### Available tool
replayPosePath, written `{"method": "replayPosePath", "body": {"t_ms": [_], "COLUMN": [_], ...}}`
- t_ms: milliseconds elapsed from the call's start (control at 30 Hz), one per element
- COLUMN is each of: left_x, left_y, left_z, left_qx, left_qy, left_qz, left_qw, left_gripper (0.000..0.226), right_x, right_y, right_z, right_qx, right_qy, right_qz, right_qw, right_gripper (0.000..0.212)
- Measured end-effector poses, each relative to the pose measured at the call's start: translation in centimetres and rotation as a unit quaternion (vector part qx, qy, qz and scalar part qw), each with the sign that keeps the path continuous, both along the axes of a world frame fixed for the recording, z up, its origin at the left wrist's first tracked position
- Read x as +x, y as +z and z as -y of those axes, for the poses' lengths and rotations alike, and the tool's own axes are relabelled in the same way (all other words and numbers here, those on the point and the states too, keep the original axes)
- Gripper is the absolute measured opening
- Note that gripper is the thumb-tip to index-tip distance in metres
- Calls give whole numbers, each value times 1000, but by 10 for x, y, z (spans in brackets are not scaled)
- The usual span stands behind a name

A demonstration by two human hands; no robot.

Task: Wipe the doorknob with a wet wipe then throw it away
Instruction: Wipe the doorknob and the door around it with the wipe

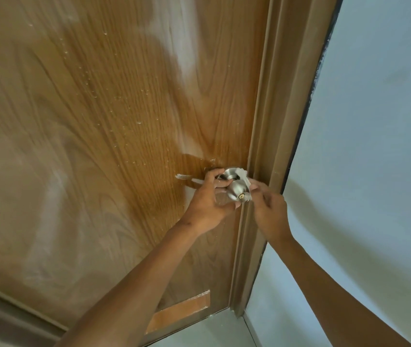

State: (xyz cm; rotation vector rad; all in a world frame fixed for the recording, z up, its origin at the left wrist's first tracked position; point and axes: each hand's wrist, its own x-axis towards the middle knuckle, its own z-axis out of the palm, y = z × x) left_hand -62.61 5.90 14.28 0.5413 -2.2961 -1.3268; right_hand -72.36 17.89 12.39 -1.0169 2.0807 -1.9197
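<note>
A round silver doorknob [237, 192] with a keyhole in its face sits on a wood-grain door [114, 116], close to the frame. A thin white wet wipe [244, 174] is looped behind the knob, around its neck. My left hand [205, 204] is on the knob's left side, its fingers curled around the neck and pinching one end of the wipe. On the right side, my right hand [271, 214] pinches the other end. Most of the wipe is hidden by the knob and my fingers.
The brown door frame [269, 136] runs just right of the knob, with a pale blue wall [375, 146] beyond it. A taped patch [179, 313] sits low on the door. Light floor [214, 331] shows at the bottom.
</note>
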Motion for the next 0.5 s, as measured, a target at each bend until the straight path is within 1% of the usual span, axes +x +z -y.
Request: {"method": "replayPosePath", "body": {"t_ms": [67,133,167,300,433,500], "left_x": [1,2,2,0,3,6], "left_y": [-1,-3,-4,-5,-5,-5], "left_z": [0,-1,-1,-2,-1,-1], "left_qx": [-18,-25,-26,-30,-29,-20], "left_qy": [1,-1,-2,-4,-6,-6], "left_qz": [0,-1,-3,-7,-3,4], "left_qw": [1000,1000,1000,1000,1000,1000], "left_gripper": [79,80,80,82,83,86], "right_x": [4,11,14,14,5,1], "right_y": [-9,-20,-22,-12,-6,-12], "right_z": [-7,-14,-15,-4,3,-3], "right_qx": [-34,-67,-77,-85,-49,-29], "right_qy": [6,10,10,0,-21,-29], "right_qz": [64,88,91,102,61,59], "right_qw": [997,994,993,991,997,997], "right_gripper": [32,36,37,28,27,27]}}
